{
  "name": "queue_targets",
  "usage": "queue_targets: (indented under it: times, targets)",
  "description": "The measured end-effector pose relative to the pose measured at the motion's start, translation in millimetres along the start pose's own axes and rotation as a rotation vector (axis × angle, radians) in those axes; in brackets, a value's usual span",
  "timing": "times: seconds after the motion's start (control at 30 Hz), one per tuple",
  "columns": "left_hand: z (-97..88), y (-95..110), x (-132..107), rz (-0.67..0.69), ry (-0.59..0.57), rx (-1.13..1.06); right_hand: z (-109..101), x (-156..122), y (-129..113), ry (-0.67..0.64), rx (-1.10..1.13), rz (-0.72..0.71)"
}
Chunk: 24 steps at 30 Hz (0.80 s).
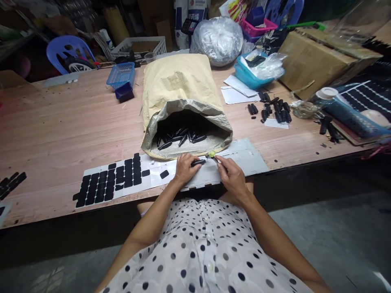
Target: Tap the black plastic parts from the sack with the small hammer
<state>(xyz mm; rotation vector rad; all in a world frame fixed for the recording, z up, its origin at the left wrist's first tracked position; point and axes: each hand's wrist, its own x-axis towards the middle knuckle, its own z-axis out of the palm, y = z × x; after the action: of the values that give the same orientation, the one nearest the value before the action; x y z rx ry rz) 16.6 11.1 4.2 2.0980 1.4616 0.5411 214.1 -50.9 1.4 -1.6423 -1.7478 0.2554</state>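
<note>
My left hand (186, 167) is closed on a slim black part (198, 162), holding it low over a pale grey board (232, 162) at the table's front edge. In my right hand (232, 176) is a small metal-shanked tool with a round yellow-green end (211, 154), pointing toward the black part; its exact kind is unclear. Just beyond both hands a yellow woven sack (183, 81) lies with its mouth toward me. Several similar black parts (180, 137) rest inside it. Left of my left hand, a white sheet (155, 179) carries rows of black rounded pads (99, 185).
A blue basket (121, 75) and dark blue box (124, 93) stand behind left. To the right are black parts in a pile (276, 110), a turquoise basket (253, 75) and a cardboard box (317, 61). A stuffed clear bag (217, 40) sits behind the sack.
</note>
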Motion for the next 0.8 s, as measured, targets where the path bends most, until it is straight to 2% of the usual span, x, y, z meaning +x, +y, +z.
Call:
queue_targets:
  times: [0.2,0.43,0.6,0.8]
  targets:
    - [-2.3,5,8,-0.020,-0.075,-0.047,-5,-11,-15,0.018,-0.034,-0.015]
    - [2.9,1,8,-0.003,-0.055,-0.049,-4,-14,-19,-0.031,-0.133,-0.020]
    - [4.2,2,8,-0.011,-0.054,-0.036,-3,-12,-26,-0.017,-0.125,-0.064]
    - [4.5,3,8,-0.009,-0.058,-0.026,4,-13,-26,-0.080,-0.146,-0.098]
